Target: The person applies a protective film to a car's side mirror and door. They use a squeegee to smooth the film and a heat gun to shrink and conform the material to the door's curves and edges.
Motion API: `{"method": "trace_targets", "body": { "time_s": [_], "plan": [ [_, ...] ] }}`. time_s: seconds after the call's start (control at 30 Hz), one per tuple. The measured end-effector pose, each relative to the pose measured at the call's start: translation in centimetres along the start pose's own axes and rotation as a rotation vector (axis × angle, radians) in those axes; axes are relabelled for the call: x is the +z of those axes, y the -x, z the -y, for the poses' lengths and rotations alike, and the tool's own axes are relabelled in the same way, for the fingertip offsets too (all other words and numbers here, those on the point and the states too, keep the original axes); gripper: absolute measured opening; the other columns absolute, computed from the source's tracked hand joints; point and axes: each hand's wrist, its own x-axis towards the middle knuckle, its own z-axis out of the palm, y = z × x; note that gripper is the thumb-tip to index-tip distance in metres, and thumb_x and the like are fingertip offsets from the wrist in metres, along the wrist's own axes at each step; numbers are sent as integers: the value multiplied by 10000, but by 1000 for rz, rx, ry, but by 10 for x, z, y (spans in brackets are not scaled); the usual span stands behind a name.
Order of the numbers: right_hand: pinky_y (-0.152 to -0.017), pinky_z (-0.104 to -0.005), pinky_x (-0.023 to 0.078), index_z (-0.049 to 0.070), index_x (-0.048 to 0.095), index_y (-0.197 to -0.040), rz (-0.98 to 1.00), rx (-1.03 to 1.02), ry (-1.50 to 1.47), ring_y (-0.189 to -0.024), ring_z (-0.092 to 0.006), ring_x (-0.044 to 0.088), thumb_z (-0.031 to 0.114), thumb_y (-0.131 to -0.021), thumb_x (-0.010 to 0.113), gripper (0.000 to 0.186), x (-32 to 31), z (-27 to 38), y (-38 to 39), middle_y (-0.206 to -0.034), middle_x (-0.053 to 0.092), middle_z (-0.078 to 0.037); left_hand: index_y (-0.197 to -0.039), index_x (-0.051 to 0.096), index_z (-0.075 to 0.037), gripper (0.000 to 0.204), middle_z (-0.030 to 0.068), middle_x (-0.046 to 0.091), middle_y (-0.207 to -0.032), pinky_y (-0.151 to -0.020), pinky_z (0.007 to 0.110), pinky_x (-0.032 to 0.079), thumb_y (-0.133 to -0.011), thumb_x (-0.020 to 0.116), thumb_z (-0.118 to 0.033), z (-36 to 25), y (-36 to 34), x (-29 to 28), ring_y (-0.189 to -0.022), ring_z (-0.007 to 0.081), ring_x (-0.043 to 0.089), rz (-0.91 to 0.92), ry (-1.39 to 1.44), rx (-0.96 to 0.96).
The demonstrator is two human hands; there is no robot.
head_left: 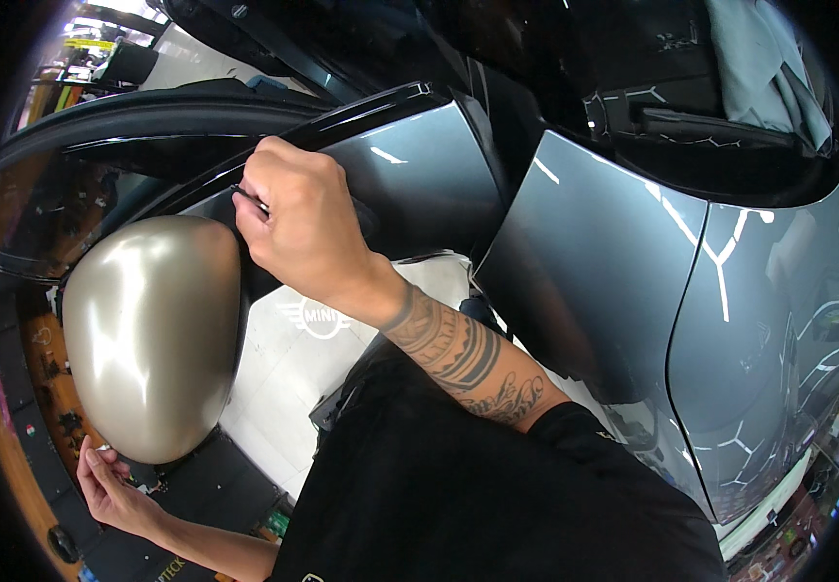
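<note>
Black cloth of our shirt (497, 475) lies nearest us, and beyond it our right hand (301, 215) is closed in a pinch on a small dark tool (250, 202), mostly hidden by the fingers; our left hand (114, 490) has its fingers loosely bent by the lower edge of the champagne-coloured mirror cover (148, 339), though we cannot tell whether it grips anything. That cover sits to our left, beside the grey-blue door (429, 160). We judge the step in hand to be fine work near the mirror's inner side, and the next move to call for a light, steady pinch that spares the finish. Beneath, the pale floor (264, 417) shows a white winged emblem (321, 316) with legible capitals, while yellowish lettering (169, 570) on a dark surface is partly cut off
</note>
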Motion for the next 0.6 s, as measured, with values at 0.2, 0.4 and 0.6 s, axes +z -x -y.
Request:
{"method": "trace_targets", "body": {
  "time_s": [0.2,0.4,0.6],
  "plan": [
    [-494,-242,426,-13,520,-632,34,178,-162,-588,-89,574,-52,-697,673,170,-28,1,4,-678,585,-77,-1108,620,16,278,-3,578,-735,-531,178,330,-957,533,-200,-5,2,-3,-604,32,435,-14,-74,-5],
    [-617,-214,504,-13,568,-723,45,376,-397,-669,-105,623,-51,-754,655,100,-55,11,12,-724,604,-60,-1111,614,16,291,-9,579,-735,-529,170,322,-977,493,-212,6,-1,-7,-599,25,433,40,50,-9],
    [-611,-215,512,-30,631,-900,105,391,-499,-696,-119,647,3,-814,652,94,-56,6,12,-774,631,-77,-1050,635,4,277,-17,580,-721,-517,165,305,-970,510,-229,17,-5,-21,-591,15,430,115,-88,-105]
  ]
}}
